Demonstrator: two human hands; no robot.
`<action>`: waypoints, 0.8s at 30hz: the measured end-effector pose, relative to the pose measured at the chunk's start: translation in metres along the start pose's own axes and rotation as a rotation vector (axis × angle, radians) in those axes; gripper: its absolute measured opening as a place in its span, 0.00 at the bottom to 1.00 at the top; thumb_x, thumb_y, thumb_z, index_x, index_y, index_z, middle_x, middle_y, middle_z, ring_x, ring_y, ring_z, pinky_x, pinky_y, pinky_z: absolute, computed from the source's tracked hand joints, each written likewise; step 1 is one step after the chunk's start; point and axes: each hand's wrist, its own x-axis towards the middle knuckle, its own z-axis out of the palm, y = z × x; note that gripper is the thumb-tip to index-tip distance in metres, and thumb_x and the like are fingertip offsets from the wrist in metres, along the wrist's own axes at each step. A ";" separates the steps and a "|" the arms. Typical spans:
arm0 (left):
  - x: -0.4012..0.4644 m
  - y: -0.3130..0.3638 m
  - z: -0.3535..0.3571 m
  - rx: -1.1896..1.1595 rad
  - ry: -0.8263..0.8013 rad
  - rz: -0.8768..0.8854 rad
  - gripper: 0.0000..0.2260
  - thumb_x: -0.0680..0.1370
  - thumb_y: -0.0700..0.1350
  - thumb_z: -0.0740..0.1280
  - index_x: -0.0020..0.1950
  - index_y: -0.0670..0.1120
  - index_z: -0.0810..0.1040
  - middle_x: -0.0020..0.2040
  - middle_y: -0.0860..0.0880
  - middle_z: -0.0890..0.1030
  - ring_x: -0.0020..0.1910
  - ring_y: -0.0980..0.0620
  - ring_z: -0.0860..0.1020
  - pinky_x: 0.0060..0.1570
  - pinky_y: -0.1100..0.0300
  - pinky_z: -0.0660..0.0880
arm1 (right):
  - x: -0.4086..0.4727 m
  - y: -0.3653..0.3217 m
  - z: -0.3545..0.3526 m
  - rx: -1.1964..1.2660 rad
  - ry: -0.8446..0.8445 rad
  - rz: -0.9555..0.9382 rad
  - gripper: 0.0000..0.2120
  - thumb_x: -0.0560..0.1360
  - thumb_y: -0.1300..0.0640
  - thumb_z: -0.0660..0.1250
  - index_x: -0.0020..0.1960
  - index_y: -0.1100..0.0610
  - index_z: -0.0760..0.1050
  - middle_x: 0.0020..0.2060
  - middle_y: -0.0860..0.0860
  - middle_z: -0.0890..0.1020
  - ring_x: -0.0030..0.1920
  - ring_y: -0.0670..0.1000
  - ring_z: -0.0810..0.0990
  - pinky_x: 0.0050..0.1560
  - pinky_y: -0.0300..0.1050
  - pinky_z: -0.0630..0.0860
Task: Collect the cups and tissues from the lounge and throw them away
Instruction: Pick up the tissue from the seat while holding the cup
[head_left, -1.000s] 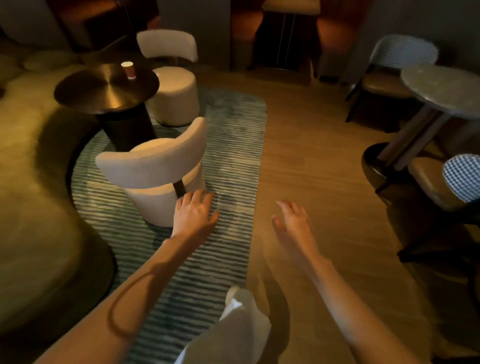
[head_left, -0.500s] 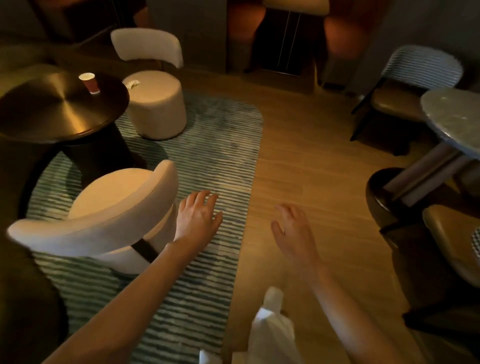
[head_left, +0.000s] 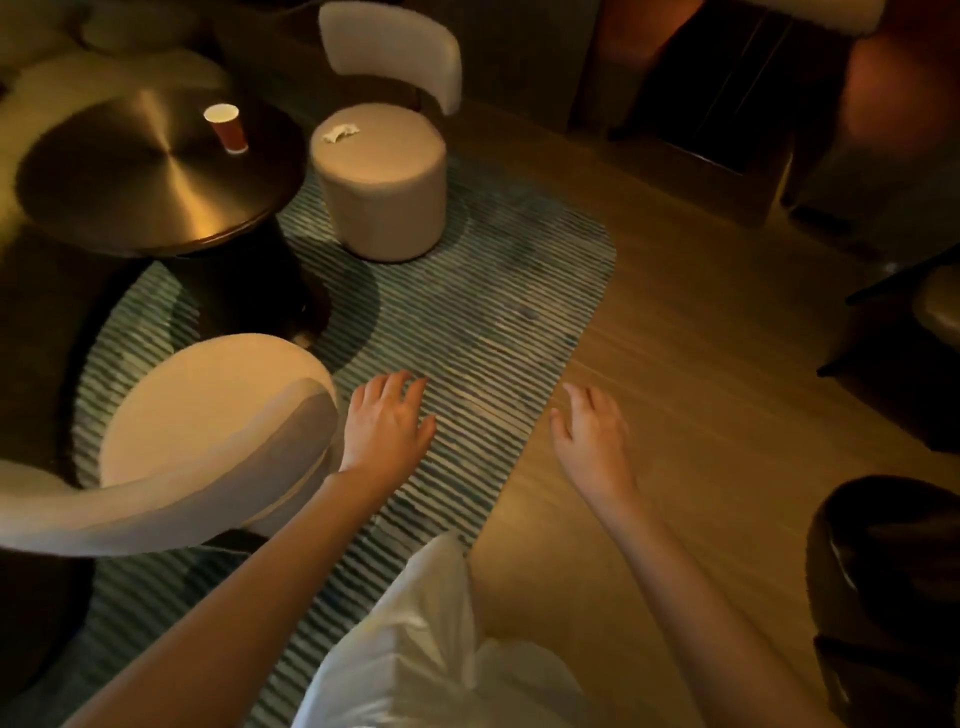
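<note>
Red paper cup (head_left: 227, 128) stands upright on the round dark table (head_left: 130, 176), upper left of frame; crumpled tissue (head_left: 340, 133) lies on the cream chair seat (head_left: 382, 156) beside it. Left hand (head_left: 385, 422) and right hand (head_left: 592, 434) hover mid-frame, fingers spread and empty, likely free for the pickup; both items well out of reach.

Lighting: dim, warm amber throughout. Brightest spot: streaked glare on the round metal table top (head_left: 156, 171). Deep shadow under the table and along the right edge. Soft shadow ring around the round stool (head_left: 382, 179) on the striped rug (head_left: 488, 322). Motion blur softens everything; corners dark, lines bowed by wide-angle distortion.
</note>
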 end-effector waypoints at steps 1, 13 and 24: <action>0.016 -0.004 0.004 0.007 -0.007 -0.023 0.22 0.79 0.52 0.62 0.71 0.43 0.69 0.69 0.42 0.70 0.68 0.41 0.66 0.67 0.46 0.63 | 0.021 -0.002 0.006 0.004 -0.034 -0.018 0.19 0.80 0.52 0.58 0.69 0.58 0.68 0.62 0.55 0.75 0.63 0.54 0.71 0.61 0.50 0.70; 0.239 -0.103 -0.021 0.140 -0.036 -0.183 0.22 0.79 0.53 0.61 0.70 0.44 0.69 0.68 0.43 0.71 0.69 0.42 0.66 0.67 0.46 0.63 | 0.280 -0.093 0.038 -0.033 -0.191 -0.205 0.20 0.81 0.51 0.56 0.71 0.57 0.65 0.67 0.53 0.71 0.69 0.52 0.66 0.68 0.50 0.66; 0.361 -0.242 -0.045 0.104 0.014 -0.565 0.23 0.78 0.54 0.61 0.69 0.43 0.70 0.68 0.42 0.72 0.68 0.41 0.67 0.67 0.45 0.63 | 0.476 -0.193 0.116 -0.140 -0.375 -0.415 0.23 0.82 0.49 0.54 0.74 0.55 0.62 0.72 0.52 0.65 0.74 0.52 0.60 0.72 0.51 0.60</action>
